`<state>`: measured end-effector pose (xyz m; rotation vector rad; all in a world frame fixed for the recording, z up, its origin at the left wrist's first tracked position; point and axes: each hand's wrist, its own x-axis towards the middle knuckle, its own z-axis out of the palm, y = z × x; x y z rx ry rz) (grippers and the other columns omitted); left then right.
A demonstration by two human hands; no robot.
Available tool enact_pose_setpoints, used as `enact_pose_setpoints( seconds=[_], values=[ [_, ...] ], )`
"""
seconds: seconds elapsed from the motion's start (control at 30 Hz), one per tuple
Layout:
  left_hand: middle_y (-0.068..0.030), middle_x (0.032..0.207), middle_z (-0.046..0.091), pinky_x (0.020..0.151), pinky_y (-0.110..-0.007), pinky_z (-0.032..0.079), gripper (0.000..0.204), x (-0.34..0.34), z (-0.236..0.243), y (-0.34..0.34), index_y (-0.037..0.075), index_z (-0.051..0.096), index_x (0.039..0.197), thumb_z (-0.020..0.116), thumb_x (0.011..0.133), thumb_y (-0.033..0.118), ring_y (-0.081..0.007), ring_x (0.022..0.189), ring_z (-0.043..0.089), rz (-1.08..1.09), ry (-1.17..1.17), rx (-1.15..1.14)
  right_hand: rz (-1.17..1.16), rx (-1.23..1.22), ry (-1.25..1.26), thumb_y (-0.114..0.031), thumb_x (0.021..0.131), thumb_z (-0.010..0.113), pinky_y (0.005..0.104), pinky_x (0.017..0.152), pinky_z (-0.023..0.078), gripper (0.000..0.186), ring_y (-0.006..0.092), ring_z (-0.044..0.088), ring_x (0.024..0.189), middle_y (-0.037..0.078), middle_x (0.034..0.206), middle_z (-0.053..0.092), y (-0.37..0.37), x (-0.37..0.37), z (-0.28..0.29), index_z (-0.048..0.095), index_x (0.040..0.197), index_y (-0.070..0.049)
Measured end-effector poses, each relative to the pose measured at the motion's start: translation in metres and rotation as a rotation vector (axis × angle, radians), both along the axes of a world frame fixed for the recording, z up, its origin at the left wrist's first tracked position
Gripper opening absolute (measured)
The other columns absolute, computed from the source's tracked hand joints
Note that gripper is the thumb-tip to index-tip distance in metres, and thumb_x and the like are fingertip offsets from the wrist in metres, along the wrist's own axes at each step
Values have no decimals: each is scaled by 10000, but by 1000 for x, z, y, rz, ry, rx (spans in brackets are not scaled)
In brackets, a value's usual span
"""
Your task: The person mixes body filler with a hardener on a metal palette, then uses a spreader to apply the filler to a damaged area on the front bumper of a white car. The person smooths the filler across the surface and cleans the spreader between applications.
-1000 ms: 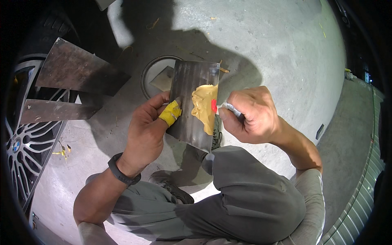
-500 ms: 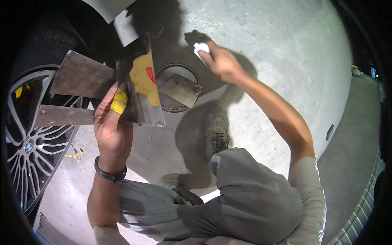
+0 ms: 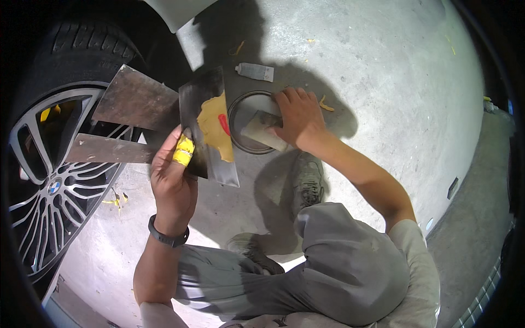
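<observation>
My left hand [image 3: 176,180], a yellow wrap on its thumb, grips several flat metal putty spreaders fanned out. The front spreader [image 3: 223,174] carries a patch of tan putty [image 3: 212,128] with a red streak of paste on it. Behind it, two brown-stained spreaders [image 3: 136,101] stick out to the left. My right hand [image 3: 302,117] is over another spreader [image 3: 258,133], lying across a round can [image 3: 234,136]. Its thumb touches that spreader's right part, while the other fingers reach past the edge, apart from the thumb. Above the can, a white tube [image 3: 256,72] lies on the floor.
A car wheel [image 3: 60,186] with a dark tyre [image 3: 82,54] stands close on the left, and a pale body panel [image 3: 178,11] hangs above. Yellow scraps [image 3: 326,104] dot the concrete floor [image 3: 394,109]. My shoe [image 3: 309,183] is just below the can.
My right hand has let go of the white tube, now on the floor, and come down to the spreader on the can. My left hand keeps its hold; the whole view has shifted.
</observation>
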<state>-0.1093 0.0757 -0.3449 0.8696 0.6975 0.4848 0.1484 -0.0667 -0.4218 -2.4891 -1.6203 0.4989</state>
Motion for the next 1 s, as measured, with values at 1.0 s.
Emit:
enact_pose_setpoints(
  seconds=[1.0],
  values=[
    [-147, 1320, 628, 1025, -275, 450, 456, 48, 12, -36, -94, 501, 1448, 359, 1024, -3, -155, 1177, 593, -429, 232, 475, -522, 438, 897, -92, 956, 728, 257, 842, 527, 428, 63, 622, 942, 64, 1074, 755, -55, -28, 67, 643, 1359, 24]
  ],
)
